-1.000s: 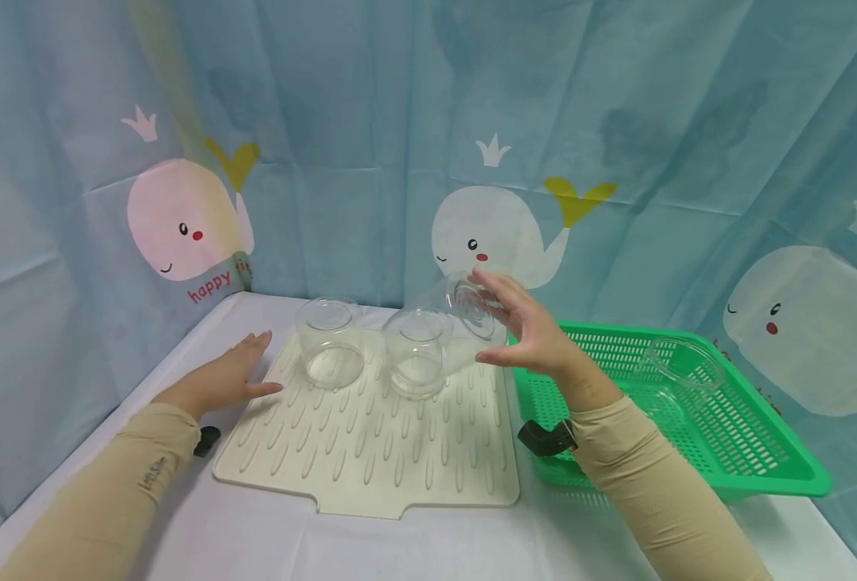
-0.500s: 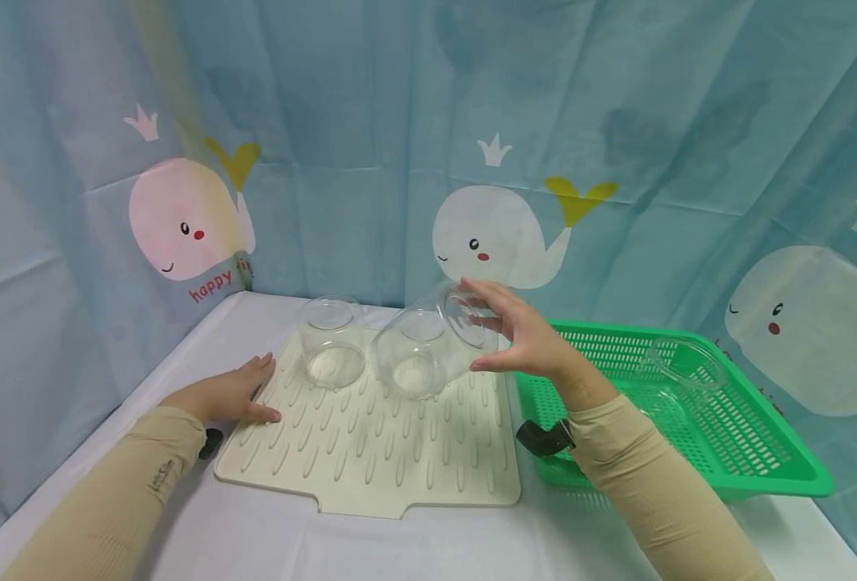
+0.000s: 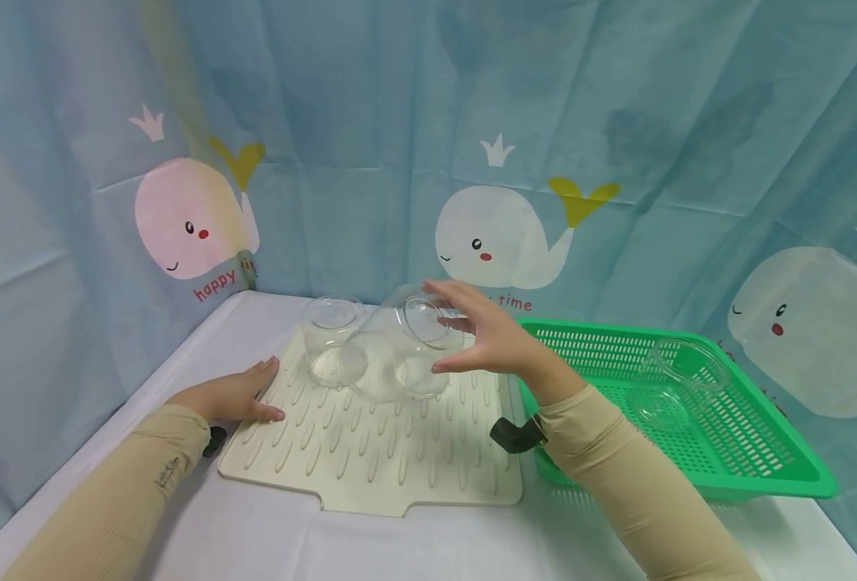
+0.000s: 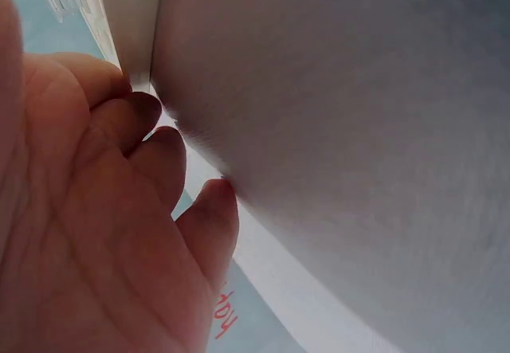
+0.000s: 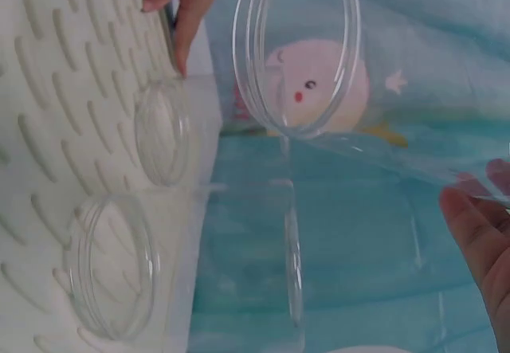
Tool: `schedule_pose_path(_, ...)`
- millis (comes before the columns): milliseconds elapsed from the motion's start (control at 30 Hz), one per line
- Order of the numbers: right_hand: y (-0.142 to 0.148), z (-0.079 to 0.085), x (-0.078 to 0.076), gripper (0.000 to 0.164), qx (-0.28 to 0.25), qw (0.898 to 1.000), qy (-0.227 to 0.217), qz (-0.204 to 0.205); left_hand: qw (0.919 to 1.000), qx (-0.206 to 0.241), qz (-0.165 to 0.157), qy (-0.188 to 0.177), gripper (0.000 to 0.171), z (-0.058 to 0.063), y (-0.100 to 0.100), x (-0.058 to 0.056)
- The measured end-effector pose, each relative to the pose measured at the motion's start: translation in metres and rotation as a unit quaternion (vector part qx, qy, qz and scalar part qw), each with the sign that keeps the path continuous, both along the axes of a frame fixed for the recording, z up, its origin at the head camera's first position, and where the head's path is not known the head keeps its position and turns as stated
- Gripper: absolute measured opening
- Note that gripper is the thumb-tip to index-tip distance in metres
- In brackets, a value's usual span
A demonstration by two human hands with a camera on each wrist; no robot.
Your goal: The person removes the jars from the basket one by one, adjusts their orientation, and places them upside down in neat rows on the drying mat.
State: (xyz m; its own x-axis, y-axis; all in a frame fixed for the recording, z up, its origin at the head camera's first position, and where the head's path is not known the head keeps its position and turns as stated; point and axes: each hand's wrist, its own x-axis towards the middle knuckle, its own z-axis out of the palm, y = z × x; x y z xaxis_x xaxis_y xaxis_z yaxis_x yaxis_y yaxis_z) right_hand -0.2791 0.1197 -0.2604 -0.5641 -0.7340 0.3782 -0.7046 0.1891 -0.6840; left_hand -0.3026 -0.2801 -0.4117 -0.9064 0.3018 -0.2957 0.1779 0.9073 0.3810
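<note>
My right hand [image 3: 487,335] holds a clear jar [image 3: 381,347] by its closed end, above the cream ribbed mat [image 3: 370,444]. The jar tilts with its mouth down to the left. Upside down on the mat stand two more clear jars, one at the left [image 3: 319,339] and one on the right [image 3: 424,383], partly seen through the held one. At the mat's left edge rests my left hand [image 3: 232,395], thumb over the top; in the left wrist view its fingertips [image 4: 211,201] lie along the mat's side [image 4: 131,18].
A green perforated basket [image 3: 777,460] stands right of the mat, with a clear jar [image 3: 683,367] inside. White cloth [image 3: 472,549] covers the table. Behind hangs a blue curtain [image 3: 370,161] with whale prints.
My right hand has carried the tilted jar leftward, over the standing jars. My left hand has come down a little onto the mat's left edge.
</note>
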Motion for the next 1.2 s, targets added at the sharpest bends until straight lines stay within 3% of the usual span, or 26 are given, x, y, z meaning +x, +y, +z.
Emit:
schedule_pose_path(233,-0.030,-0.020,-0.017,0.095,0.032,0.999,0.012,-0.004,1.0000,0.007,-0.005,-0.003,0.118,0.000,0.000,-0.003)
schedule_pose_path(533,-0.076,-0.036,-0.010,0.097,0.119,0.993,0.000,-0.017,0.9997,0.001,-0.025,0.001,0.119,0.000,-0.003,-0.006)
schedule_pose_path(767,-0.098,-0.051,-0.007,0.101,0.182,0.981,0.035,-0.049,0.9995,-0.009,-0.030,0.005,0.116,0.000,-0.003,-0.005)
schedule_pose_path(1200,-0.118,-0.068,-0.010,0.100,0.214,0.974,0.035,-0.065,0.9996,-0.021,-0.018,0.009,0.119,-0.004,-0.004,-0.007)
